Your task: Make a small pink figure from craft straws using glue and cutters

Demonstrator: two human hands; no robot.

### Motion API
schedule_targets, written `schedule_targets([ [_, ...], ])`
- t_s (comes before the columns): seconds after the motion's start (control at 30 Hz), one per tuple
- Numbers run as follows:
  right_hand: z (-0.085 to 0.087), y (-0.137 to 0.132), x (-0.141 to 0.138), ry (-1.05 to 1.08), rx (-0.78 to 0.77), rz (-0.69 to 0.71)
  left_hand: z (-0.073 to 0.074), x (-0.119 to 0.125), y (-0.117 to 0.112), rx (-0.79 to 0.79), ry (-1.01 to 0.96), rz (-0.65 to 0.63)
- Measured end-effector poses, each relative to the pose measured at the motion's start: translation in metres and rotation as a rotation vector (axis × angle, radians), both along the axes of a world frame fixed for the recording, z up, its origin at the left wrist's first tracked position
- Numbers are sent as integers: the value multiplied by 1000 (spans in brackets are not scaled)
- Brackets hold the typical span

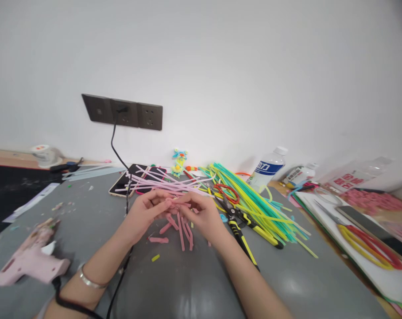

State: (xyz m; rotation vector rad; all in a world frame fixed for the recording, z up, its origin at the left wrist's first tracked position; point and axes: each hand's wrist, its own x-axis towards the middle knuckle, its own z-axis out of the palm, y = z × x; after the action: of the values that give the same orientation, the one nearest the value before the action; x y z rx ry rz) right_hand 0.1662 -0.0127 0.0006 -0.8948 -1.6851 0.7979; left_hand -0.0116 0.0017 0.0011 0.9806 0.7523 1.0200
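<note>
My left hand (151, 209) and my right hand (200, 213) meet over the middle of the grey table. Both are closed in a pinch on a pink pipe cleaner piece (173, 201), largely covered by the fingers. Below them lie several loose pink pipe cleaner pieces (182, 232), some short and some longer. Just behind the hands, long pale pink pipe cleaners (154, 179) are spread across two phones. To the right of my right hand rest yellow-and-black pliers (238, 226), against a bundle of yellow and green pipe cleaners (257, 206).
At the left lies a pink glue gun (31, 261); its black cable (113, 141) runs under my left arm to the wall socket (123, 111). A bottle (269, 168) and a small pipe cleaner figure (179, 163) stand by the wall. Scissors (363, 243) lie at the right.
</note>
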Motion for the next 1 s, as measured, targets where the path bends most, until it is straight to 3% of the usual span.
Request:
schedule_targets([
  [0.1, 2, 0, -1, 142, -153, 67, 0, -1, -1, 26, 0, 1],
  [0.27, 3, -1, -1, 243, -268, 132, -1, -1, 2, 22, -13, 5],
  [0.6, 5, 1, 4, 292, -293, 196, -6, -4, 4, 7, 30, 24],
  [0.77, 7, 4, 6, 326, -384, 167, -7, -5, 5, 271, 221, 47],
  [1.0, 6, 4, 4, 352, -445, 181, -8, -2, 4, 617, 357, 176],
])
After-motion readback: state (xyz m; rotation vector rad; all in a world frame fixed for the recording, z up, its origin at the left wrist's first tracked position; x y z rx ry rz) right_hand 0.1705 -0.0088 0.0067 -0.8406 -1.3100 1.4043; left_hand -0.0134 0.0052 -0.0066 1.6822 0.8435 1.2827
